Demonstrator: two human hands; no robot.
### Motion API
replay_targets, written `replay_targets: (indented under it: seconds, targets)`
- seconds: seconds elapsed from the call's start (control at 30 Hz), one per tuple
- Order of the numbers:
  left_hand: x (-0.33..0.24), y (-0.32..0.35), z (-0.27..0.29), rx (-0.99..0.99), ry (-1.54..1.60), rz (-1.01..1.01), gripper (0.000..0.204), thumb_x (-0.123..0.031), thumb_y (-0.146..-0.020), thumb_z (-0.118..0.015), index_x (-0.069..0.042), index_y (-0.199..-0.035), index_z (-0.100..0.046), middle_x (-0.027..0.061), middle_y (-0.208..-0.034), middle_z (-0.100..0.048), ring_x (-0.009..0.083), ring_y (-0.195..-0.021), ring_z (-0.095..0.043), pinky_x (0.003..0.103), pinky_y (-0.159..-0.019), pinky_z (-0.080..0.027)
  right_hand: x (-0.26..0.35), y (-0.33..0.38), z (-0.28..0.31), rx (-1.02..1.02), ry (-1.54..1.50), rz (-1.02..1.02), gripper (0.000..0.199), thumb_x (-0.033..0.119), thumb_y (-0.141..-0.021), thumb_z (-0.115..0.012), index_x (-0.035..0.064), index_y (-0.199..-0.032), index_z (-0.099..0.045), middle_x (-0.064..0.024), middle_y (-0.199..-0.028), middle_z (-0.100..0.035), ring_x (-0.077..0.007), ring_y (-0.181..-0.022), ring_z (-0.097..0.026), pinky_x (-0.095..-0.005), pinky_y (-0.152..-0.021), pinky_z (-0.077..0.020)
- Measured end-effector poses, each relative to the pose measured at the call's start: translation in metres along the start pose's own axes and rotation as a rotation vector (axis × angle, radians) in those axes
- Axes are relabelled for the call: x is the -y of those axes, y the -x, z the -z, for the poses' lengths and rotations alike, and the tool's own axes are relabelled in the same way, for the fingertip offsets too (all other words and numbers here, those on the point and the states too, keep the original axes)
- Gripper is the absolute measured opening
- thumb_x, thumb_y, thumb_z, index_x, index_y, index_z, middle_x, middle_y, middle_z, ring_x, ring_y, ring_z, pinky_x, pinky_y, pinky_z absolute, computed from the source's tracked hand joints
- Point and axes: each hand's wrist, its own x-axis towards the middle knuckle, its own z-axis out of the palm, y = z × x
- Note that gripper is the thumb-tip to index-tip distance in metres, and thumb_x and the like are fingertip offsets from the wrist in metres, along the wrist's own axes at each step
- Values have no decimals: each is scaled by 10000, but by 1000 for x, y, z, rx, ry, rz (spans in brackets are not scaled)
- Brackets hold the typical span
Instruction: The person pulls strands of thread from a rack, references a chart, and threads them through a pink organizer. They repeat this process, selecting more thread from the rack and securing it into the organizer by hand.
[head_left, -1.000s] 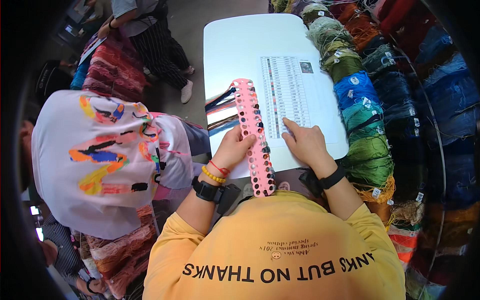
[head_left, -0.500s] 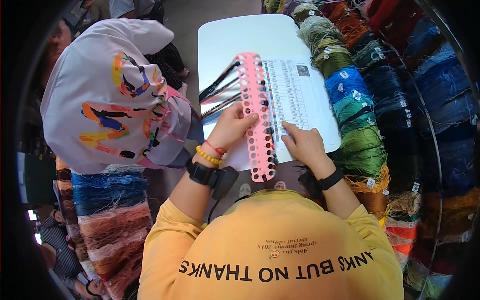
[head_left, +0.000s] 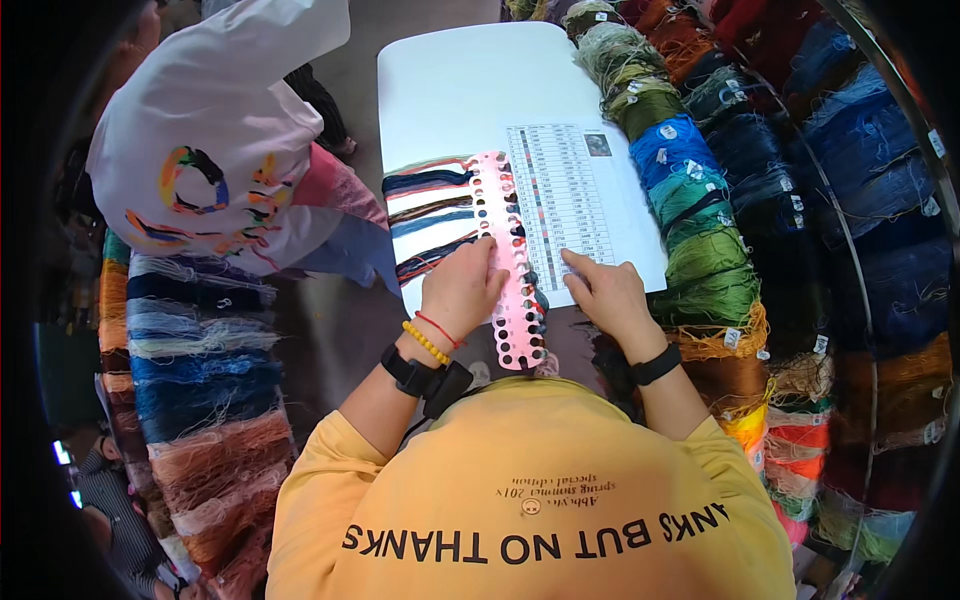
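A long pink thread card (head_left: 513, 300) with holes along both edges lies over the white sheet (head_left: 450, 90). Bundles of dark, red, brown and blue thread (head_left: 430, 182) hang from its left holes, and dark loops run down its right edge. My left hand (head_left: 463, 282) is closed on the card's left side, with thumb and forefinger on its face; the other fingers are partly hidden. On the sheet is a printed table (head_left: 570, 190) with a column of colour swatches. My right hand (head_left: 612, 298) points its forefinger at a lower row, its other fingers curled.
Thick skeins of coloured thread (head_left: 705, 270) hang in rows on my right. More blue and peach skeins (head_left: 205, 385) hang at the left. Close on my left stands a person in a white shirt (head_left: 225, 120); another in dark stripes (head_left: 115, 515) is at lower left.
The thread card has come down flatter onto the sheet, and its thread bundles now spread out to the left. My right hand still points at the table. The person in white has shifted.
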Motion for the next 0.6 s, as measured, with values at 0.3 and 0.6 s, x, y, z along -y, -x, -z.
replay_targets:
  seconds: [0.3,0.6]
  targets:
    - [17,21,6,-128,59,-195,288,-179,-733,-601,-59,-983,-526,85,-791,-549,228,-623,-556,317,-550,-445,7,9,6,-78,8,20,256,235,-787,-527,115,-1007,-582,-99,-672,-611,-261,-619,-581,-376,-583,-400]
    - [54,116,72,-150,154,104,179,-89,-742,-594,-33,-910,-570,84,-719,-539,177,-579,-526,255,-539,-424,61,23,11,-27,-191,14,193,211,-766,-553,89,-898,-623,-118,-711,-610,-287,-652,-581,-370,-606,-440]
